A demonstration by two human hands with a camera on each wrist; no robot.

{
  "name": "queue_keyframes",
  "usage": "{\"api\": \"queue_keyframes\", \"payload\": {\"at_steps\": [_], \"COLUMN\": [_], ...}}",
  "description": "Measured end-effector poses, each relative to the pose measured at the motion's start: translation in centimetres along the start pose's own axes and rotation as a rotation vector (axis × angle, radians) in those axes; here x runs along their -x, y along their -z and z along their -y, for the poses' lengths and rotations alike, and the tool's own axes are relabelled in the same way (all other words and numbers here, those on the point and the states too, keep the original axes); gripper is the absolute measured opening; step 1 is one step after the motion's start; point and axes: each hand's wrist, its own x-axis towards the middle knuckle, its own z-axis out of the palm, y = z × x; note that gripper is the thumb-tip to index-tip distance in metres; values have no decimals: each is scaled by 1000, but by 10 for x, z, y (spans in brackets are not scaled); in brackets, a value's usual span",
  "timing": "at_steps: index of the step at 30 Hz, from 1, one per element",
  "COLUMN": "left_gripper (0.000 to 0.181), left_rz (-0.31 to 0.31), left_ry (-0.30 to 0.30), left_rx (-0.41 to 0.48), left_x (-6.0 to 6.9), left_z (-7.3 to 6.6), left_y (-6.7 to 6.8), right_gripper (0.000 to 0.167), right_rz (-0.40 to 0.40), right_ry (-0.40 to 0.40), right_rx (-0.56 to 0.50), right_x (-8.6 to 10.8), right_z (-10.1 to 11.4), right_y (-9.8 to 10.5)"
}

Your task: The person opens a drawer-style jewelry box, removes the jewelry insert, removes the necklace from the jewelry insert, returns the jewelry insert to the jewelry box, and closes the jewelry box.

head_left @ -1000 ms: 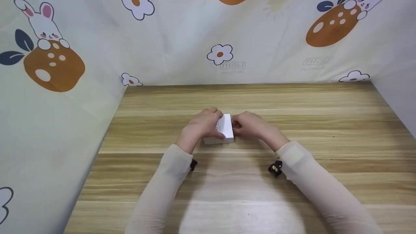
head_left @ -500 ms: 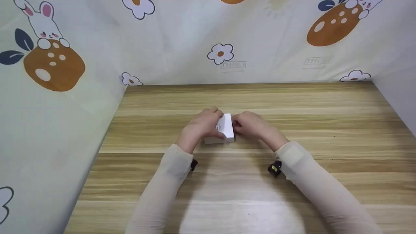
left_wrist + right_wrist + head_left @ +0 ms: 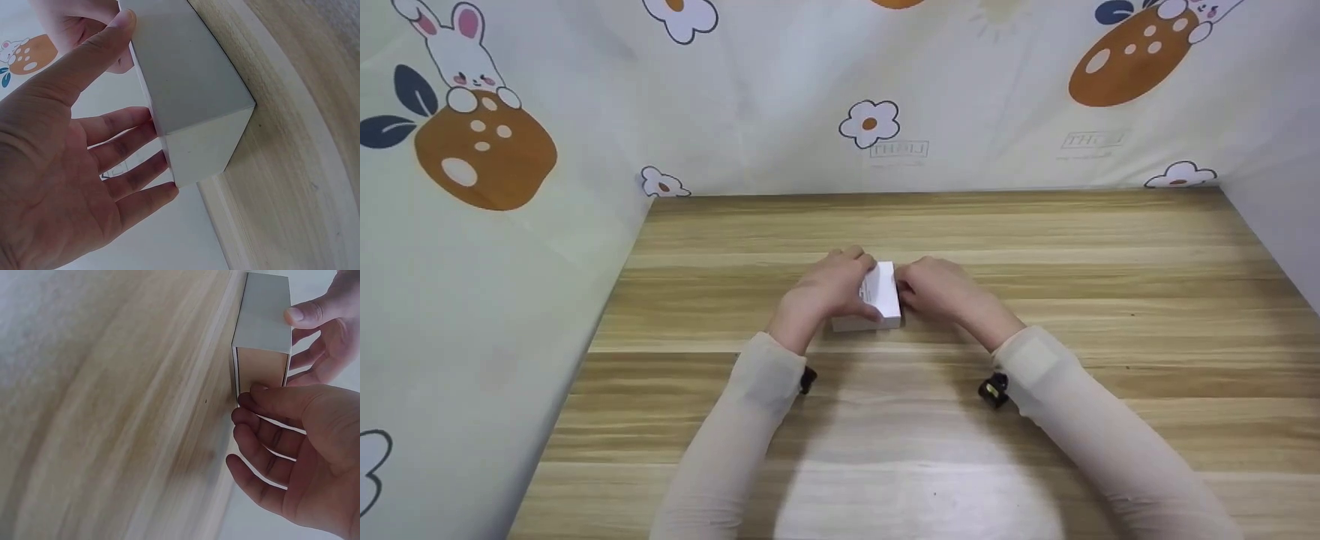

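A small white box (image 3: 886,291) lies on the wooden table, with faint print on its top. My left hand (image 3: 826,288) holds the box from the left, thumb at the near edge and fingers spread across the top; the left wrist view shows its fingertips touching the box (image 3: 194,67). At the right end my right hand (image 3: 943,288) has its fingers curled. In the right wrist view a tan end panel (image 3: 260,367) sits inside the white outer walls. My right thumb and index finger pinch at this end's edge; their exact contact is partly hidden.
The wood-grain table (image 3: 930,427) reaches back to a patterned cloth (image 3: 780,97) with flowers and rabbits, which also hangs at the left. A small black camera (image 3: 994,390) sits at the right wrist, and another black device (image 3: 808,379) at the left wrist.
Both hands stay at the box almost without motion. The right hand's fingers and wrist shift very slightly; the box keeps its place.
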Motion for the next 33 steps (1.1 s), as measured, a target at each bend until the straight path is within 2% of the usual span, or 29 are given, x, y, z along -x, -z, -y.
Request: {"api": "queue_keyframes", "payload": {"at_steps": [14,33], "left_gripper": [78,81], "left_rz": [10,15], "left_ry": [-9,1], "left_rx": [-3,1], "left_x": [0,-1], "left_z": [0,1], "left_y": [1,0], "right_gripper": [13,10], "right_rz": [22,15], "right_ry": [5,-9], "right_rx": [53,43], "right_x": [0,2], "right_z": [0,-3], "right_y": [2,1]}}
